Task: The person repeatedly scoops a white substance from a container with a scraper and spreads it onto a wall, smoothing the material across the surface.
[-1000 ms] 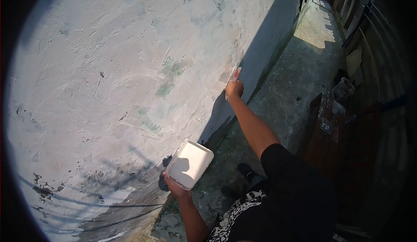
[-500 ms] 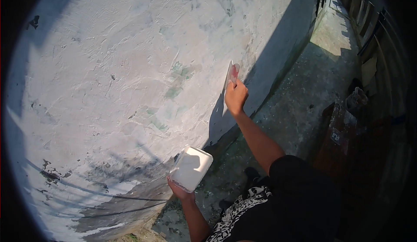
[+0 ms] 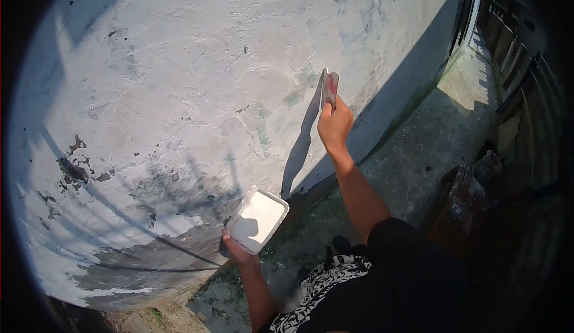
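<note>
My right hand is closed around a plastering trowel with a red mark on its handle side. The blade is seen nearly edge-on, close to the wall; whether it touches cannot be told. Low beside the wall, my left hand supports a white rectangular tub from below, its fingers partly hidden under it. Pale, creamy filler fills the tub, and a shadow falls across it. The wall is rough and whitish, with greenish patches near the trowel and dark, flaked spots lower left.
A concrete walkway runs along the wall's foot toward a sunlit strip at upper right. On the right stand a wooden bench, a clear bucket-like container and a fence. Soil and rubble lie at lower left.
The trowel and my right hand have moved up and slightly right in view, and the trowel's shadow on the wall has lengthened. The tub sits slightly higher and further left. The view has shifted.
</note>
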The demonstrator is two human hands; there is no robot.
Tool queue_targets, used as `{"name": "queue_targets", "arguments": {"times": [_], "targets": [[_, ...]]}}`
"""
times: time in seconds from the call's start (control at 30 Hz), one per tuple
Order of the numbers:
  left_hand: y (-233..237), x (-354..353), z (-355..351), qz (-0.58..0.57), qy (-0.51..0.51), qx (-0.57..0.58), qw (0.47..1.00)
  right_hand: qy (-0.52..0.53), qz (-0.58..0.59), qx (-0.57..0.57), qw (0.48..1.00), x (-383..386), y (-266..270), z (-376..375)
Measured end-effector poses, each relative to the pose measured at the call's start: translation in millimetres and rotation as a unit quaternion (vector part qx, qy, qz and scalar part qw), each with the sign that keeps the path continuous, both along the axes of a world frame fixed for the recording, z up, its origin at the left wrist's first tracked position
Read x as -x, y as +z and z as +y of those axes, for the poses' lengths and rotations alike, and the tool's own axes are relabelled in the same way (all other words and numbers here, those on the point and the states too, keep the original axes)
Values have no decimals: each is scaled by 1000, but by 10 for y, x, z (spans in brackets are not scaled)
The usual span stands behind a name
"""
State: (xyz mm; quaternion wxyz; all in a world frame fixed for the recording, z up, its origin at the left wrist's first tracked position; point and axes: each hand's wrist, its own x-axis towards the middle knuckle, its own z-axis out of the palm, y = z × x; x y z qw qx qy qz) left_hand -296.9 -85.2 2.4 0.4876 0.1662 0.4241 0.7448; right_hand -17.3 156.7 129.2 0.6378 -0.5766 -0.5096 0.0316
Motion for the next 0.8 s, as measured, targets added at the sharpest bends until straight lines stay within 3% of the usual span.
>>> {"name": "queue_targets", "arguments": {"times": [0.1, 0.17, 0.2, 0.23, 0.3, 0.37, 0.43, 0.47, 0.53, 0.57, 0.67, 0.8], "targets": [[131, 156, -59, -8, 17, 20, 1000, 50, -78, 12, 996, 381, -27, -183], [237, 241, -59, -21, 28, 19, 999, 160, -95, -24, 982, 633, 30, -528], [235, 291, -73, -39, 20, 5, 999, 232, -91, 39, 968, 650, 159, -694], [237, 337, -85, -57, 14, -6, 998, 238, -98, 44, 965, 657, 271, -810], [397, 365, -74, 5, -2, -13, 1000, 332, -66, 28, 941, 663, 506, -979], [389, 454, -61, 32, -27, -4, 999, 398, -109, 13, 911, 668, 778, -1188], [409, 476, -32, 37, -24, 3, 999, 404, -255, 73, 876, 710, 1085, -1483], [527, 450, -53, 25, -41, 1, 999, 407, -258, 81, 872, 778, 1123, -1562], [583, 468, -71, 18, -70, -2, 997, 503, -385, 41, 773, 927, 1121, -1714], [529, 485, -72, 22, -80, -2, 997, 506, -387, 47, 769, 1012, 1077, -1792], [482, 507, -119, 7, -104, -14, 994, 473, -536, 99, 692, 1298, 929, -2004], [402, 565, -213, -5, -126, -29, 992, 478, -582, 174, 635, 1464, 787, -2157]]}}
